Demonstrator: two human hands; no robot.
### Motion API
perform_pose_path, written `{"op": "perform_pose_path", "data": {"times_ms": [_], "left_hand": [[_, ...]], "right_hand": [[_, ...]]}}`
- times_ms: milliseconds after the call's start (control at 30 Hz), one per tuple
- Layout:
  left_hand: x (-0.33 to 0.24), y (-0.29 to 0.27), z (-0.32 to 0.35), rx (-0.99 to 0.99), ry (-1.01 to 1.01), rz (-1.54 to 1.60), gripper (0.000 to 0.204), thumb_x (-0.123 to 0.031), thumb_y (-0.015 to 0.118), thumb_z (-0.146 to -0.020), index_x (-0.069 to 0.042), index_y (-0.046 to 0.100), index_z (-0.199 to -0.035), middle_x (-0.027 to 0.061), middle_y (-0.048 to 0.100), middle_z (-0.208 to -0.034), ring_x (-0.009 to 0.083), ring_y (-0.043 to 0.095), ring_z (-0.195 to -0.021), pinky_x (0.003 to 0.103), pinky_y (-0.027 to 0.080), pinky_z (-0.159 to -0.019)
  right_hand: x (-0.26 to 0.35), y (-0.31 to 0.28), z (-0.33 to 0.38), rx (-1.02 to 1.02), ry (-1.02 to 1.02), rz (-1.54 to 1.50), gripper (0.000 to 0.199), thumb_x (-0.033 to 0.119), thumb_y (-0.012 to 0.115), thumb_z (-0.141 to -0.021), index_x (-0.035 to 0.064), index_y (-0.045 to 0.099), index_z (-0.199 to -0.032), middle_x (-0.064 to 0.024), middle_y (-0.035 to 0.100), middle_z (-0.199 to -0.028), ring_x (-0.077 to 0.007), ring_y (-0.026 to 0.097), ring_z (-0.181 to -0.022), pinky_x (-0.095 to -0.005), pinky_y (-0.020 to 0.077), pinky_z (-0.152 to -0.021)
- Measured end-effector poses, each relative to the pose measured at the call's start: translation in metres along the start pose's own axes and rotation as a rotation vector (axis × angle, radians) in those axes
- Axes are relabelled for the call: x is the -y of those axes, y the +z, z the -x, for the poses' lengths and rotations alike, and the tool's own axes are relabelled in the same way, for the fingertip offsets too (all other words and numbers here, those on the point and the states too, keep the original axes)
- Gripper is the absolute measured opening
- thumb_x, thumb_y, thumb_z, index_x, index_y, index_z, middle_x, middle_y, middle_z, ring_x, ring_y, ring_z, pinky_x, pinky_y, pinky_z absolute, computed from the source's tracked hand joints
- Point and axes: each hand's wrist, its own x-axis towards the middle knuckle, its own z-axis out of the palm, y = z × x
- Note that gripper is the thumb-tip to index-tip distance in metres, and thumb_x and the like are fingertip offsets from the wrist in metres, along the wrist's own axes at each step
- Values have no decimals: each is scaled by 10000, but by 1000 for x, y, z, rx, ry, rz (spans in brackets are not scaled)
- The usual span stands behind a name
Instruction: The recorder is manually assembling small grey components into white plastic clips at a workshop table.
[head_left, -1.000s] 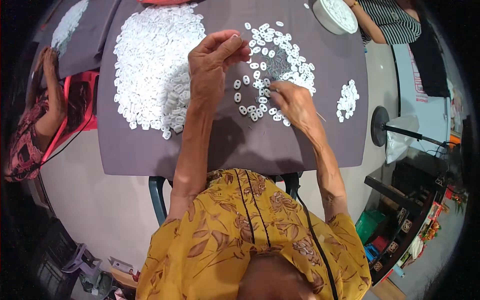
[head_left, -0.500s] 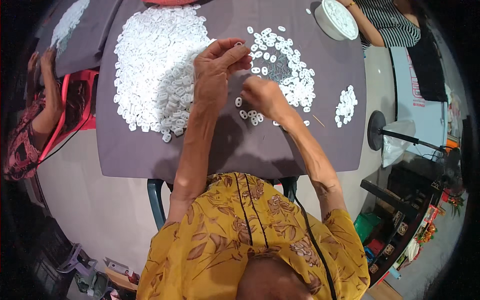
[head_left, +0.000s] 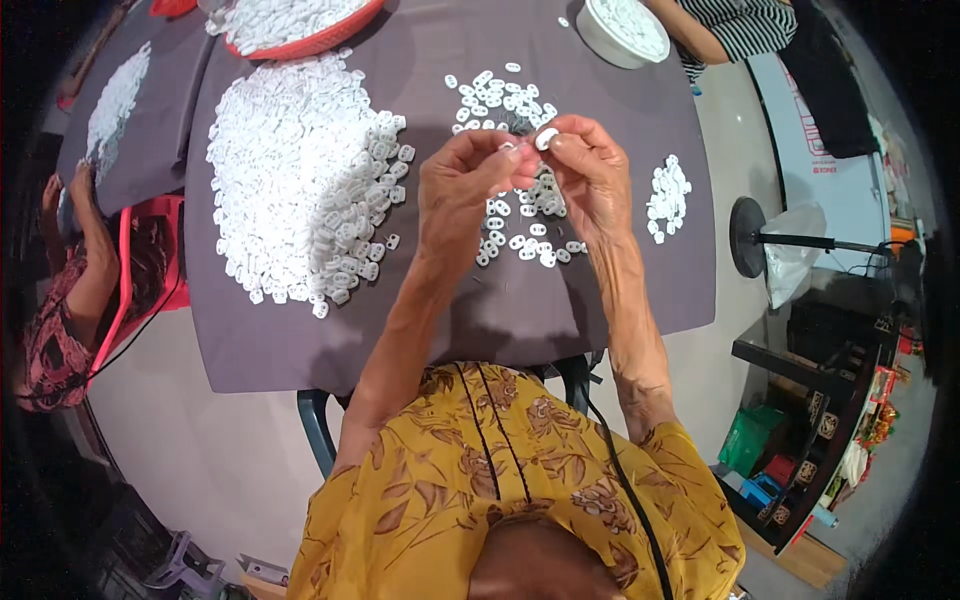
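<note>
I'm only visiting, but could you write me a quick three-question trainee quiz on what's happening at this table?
1. True or false: the right hand holds a white piece.
2. Fill in: the basket beyond the large pile is coloured ___.
3. Choose: which lies to the right of the right hand?
A. large pile
B. small pile
C. basket

Key: 1. True; 2. red; 3. B

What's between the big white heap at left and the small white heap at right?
In the head view: scattered white two-holed pieces, dark bits, plus the left hand and right hand.
</note>
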Motion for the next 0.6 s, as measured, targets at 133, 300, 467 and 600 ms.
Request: {"op": "perform_pose_path", "data": {"times_ms": [133,300,467,600], "left_hand": [[3,7,2,-5,-35,14,115,-38,567,-799,40,556,-882,95,598,-808,149,612,-724,243,517,-664],[2,3,1,-7,-54,-50,134,-51,557,-812,39,533,-909,134,596,-851,197,618,-787,269,520,-727],[-1,4,1,-22,-65,-63,135,-54,557,-813,38,536,-910,134,595,-852,197,619,-779,270,520,-723],[0,5,0,-17,-69,-30,139,-58,558,-814,38,541,-913,130,597,-845,192,619,-776,271,519,-718]], "right_hand": [[1,6,4,-46,-86,171,151,-30,564,-773,-37,580,-923,-98,609,-832,-148,579,-781,-253,462,-739],[13,11,8,-92,-131,529,125,-11,600,-761,-29,605,-885,-53,606,-817,-107,555,-764,-224,435,-720],[23,10,10,-54,-63,667,112,2,615,-748,-15,622,-858,-32,601,-790,-93,543,-736,-225,428,-711],[22,10,10,-92,-14,639,114,0,604,-747,-21,613,-858,-42,600,-796,-100,546,-731,-233,432,-704]]}}
